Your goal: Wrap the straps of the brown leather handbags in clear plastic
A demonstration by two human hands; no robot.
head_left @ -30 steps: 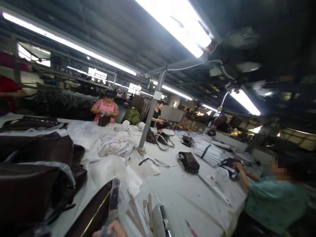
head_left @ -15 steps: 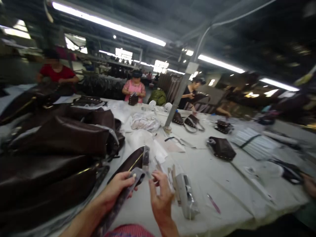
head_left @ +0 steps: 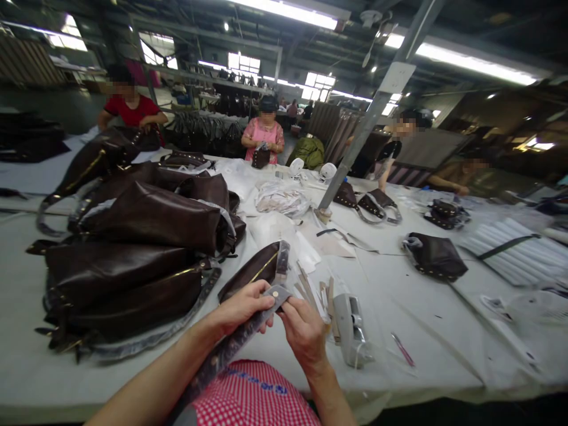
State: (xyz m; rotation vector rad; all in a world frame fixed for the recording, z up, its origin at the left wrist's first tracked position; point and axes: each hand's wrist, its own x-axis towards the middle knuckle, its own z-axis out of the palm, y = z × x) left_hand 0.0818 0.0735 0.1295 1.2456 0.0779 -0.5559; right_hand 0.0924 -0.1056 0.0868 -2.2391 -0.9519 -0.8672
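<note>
Fingers of a worker's left hand [head_left: 248, 305] and right hand [head_left: 304, 325] grip a strap [head_left: 222, 349] over a checked apron [head_left: 257, 396], its length slanting forward and right toward its studded end.

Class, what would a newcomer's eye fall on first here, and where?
Glossy dark brown bags heaped on the left of the white table would probably strike first. Next, at the front centre, the left hand grips a strap and the right hand pinches its end, above a red-checked apron.
</note>
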